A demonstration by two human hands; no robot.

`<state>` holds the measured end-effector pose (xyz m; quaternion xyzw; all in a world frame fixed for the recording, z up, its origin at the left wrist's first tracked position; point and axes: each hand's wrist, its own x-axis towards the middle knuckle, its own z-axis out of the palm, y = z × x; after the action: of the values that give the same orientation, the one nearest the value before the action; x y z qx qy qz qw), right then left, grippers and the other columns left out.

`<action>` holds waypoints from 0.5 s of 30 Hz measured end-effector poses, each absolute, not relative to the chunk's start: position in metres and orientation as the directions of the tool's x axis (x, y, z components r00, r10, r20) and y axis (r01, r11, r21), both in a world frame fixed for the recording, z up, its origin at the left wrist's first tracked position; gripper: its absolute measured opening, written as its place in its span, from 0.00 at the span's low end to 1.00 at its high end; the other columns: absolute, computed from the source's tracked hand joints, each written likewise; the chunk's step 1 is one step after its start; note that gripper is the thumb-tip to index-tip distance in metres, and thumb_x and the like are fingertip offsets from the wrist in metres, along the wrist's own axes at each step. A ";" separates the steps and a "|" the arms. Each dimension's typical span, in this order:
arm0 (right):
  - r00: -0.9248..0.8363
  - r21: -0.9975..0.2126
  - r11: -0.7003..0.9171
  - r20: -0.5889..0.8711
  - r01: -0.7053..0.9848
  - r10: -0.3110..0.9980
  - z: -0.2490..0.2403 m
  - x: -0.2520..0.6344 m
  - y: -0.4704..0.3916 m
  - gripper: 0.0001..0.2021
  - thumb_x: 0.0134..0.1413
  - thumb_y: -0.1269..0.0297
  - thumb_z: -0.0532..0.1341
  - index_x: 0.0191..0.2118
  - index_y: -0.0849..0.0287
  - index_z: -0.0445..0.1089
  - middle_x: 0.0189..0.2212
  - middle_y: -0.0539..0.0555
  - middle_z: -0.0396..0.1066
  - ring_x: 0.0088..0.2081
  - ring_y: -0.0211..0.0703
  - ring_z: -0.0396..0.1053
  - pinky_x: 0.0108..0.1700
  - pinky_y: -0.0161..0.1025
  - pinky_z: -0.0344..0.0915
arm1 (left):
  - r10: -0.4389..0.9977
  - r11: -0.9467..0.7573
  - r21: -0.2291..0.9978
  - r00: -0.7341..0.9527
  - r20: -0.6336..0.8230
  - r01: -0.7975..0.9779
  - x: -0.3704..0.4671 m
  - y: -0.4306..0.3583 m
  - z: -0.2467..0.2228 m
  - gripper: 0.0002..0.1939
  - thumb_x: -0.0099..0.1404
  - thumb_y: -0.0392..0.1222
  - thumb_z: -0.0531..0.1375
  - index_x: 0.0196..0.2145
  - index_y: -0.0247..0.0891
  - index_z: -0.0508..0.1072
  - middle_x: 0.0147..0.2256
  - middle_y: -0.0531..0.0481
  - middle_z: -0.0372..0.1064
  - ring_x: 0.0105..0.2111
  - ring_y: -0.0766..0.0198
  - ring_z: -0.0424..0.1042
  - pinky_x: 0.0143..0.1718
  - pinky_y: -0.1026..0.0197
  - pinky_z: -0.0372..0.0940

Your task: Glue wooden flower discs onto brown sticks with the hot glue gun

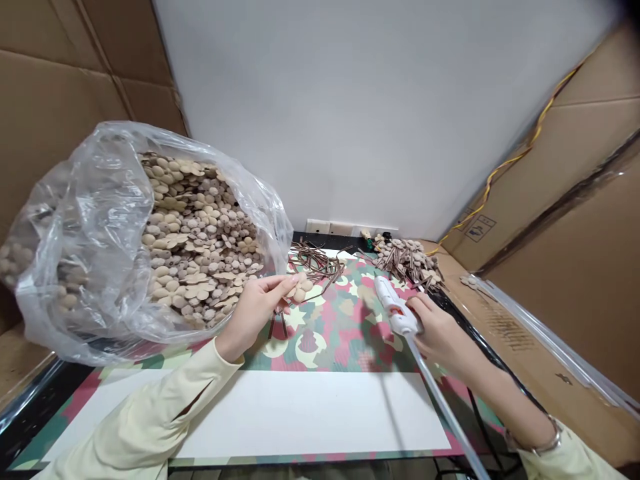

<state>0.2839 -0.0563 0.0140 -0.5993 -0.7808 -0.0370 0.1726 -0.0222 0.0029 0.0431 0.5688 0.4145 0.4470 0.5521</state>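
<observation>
Between the thumb and fingers of my left hand is a beige flower-shaped piece with rounded petals. My right hand is wrapped around the grip of a white hot glue gun, its nozzle pointing up and away from me. A clear glue stick runs out of its back end toward me. Close behind my left hand lies a tangle of thin brown strips. To its left stands a clear plastic bag filled with many similar flower pieces.
A white sheet lies along the front of the camouflage-patterned table cover. At the back right is a pile of flower pieces with brown strips. Power sockets line the wall. Long clear sticks lie beside cardboard at right.
</observation>
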 end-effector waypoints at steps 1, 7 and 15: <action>-0.219 -0.068 0.251 0.306 0.966 0.926 0.011 0.292 -0.050 0.04 0.54 0.63 0.53 0.33 0.58 0.59 0.35 0.57 0.62 0.27 0.42 0.63 0.26 0.37 0.58 | 0.968 -0.057 0.998 0.244 0.061 -0.022 -0.024 0.005 0.044 0.17 0.57 0.51 0.59 0.32 0.33 0.76 0.26 0.50 0.68 0.22 0.70 0.61 0.21 0.67 0.57; -0.241 -0.008 0.246 0.176 0.969 0.954 -0.010 0.330 -0.016 0.17 0.50 0.49 0.58 0.35 0.60 0.60 0.37 0.61 0.62 0.31 0.46 0.65 0.31 0.40 0.63 | 0.973 -0.035 0.999 0.225 0.043 -0.039 -0.039 0.022 0.037 0.20 0.56 0.54 0.59 0.36 0.34 0.75 0.28 0.48 0.70 0.21 0.69 0.66 0.19 0.67 0.58; -0.373 0.040 0.371 0.065 0.928 0.926 0.041 0.307 0.010 0.09 0.52 0.65 0.57 0.37 0.62 0.69 0.40 0.64 0.64 0.42 0.54 0.64 0.39 0.44 0.62 | 0.969 0.011 0.999 0.246 -0.002 -0.033 -0.044 0.027 0.034 0.19 0.57 0.53 0.59 0.33 0.32 0.73 0.25 0.49 0.68 0.18 0.70 0.64 0.20 0.66 0.59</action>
<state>0.3071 0.0098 0.0412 -0.5597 -0.8278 -0.0346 0.0158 -0.0436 0.0274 0.0345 0.5479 0.4272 0.4409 0.5682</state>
